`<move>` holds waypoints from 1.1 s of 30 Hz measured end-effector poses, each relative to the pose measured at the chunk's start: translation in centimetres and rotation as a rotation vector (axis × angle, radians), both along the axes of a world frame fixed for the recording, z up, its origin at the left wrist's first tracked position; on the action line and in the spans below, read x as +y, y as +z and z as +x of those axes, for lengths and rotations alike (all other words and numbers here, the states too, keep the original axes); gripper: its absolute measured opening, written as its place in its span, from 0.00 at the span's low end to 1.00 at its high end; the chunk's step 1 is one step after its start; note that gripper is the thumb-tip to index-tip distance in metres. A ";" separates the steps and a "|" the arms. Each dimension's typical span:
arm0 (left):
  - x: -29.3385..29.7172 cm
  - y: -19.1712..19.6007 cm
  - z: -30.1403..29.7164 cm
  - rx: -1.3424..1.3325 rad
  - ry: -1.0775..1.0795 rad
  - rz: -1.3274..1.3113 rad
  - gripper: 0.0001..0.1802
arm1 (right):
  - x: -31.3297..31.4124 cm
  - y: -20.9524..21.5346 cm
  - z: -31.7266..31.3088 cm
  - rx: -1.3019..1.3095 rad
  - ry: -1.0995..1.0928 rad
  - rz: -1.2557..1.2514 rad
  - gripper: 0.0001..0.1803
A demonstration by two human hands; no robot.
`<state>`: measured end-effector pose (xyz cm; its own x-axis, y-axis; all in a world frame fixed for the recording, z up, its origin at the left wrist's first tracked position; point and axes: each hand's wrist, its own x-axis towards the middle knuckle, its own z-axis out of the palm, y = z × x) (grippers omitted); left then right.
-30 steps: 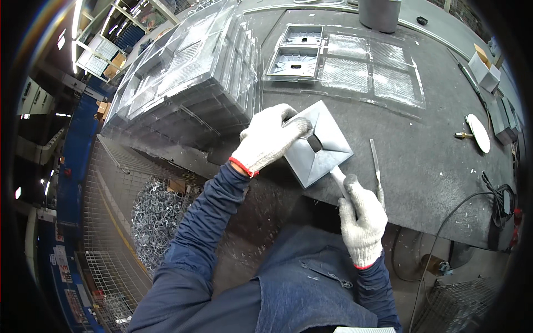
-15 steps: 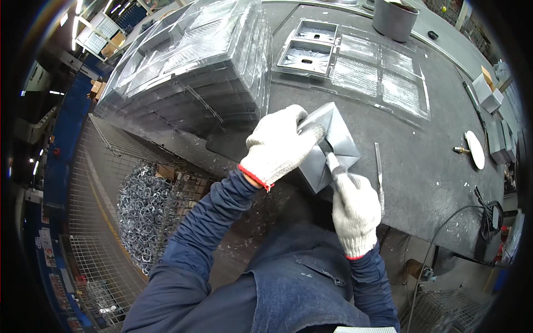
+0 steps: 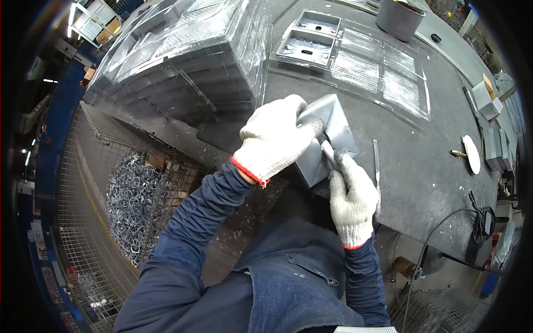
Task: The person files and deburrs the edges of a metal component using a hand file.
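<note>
Fingers (image 3: 288,119) of left hand (image 3: 275,141) grip grey plastic part (image 3: 333,133) at desk (image 3: 422,166) edge; right hand (image 3: 351,195) closed on a tool. Flat file (image 3: 376,161) just right; clear trays (image 3: 366,58) behind, scrap basket (image 3: 133,194) left.

Dark grey workbench (image 3: 422,166), surface scuffed, light swarf at near edge. Wire mesh cage (image 3: 83,211) on the left, holding a heap of metal scrap (image 3: 133,194). Blue frame (image 3: 53,127) beyond. Strip lamp (image 3: 72,14) glares upper left. Cable (image 3: 444,222) trails right.
</note>
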<state>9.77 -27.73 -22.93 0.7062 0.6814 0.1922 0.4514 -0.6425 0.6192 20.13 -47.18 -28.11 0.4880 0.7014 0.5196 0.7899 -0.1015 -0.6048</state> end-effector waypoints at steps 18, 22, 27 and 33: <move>-1.7 1.5 0.3 -0.023 -0.002 0.101 0.24 | 0.3 0.9 -0.2 -0.120 0.000 -0.078 0.25; -1.8 1.9 0.0 0.002 0.000 0.094 0.25 | -0.2 0.4 -0.2 -0.141 0.005 -0.124 0.26; 0.0 0.5 0.1 -0.015 -0.028 -0.045 0.27 | -4.1 -2.4 -1.4 -0.064 -0.070 0.095 0.21; -0.1 -1.0 -1.1 -0.342 0.062 -0.612 0.28 | -4.4 -1.0 -2.5 0.875 -0.148 0.339 0.25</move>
